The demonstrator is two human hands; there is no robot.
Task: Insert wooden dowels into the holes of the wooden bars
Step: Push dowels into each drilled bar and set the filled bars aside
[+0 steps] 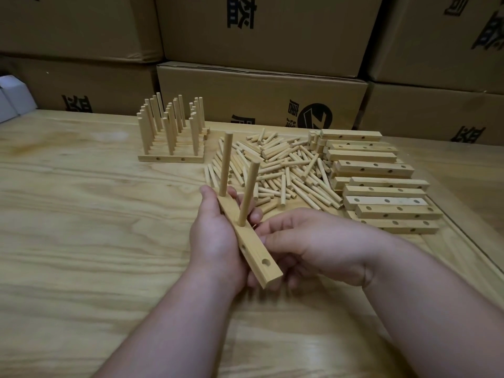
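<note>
The left hand (pixel 215 236) is gripping the wooden bar (pixel 246 241) above the bench's (pixel 81 214) near edge; two dowels (pixel 248 193) are standing in it. The right hand (pixel 313 246) is curling against the bar's side. The bar is probably light and rigid; grip its long sides, leaving the open hole (pixel 265 261) clear.

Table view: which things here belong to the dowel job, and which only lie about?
Job: held bar with two dowels, gripped by left hand, right hand beside it; loose dowel pile; empty bars; finished bars.
Idle: cardboard boxes; white box.
</note>
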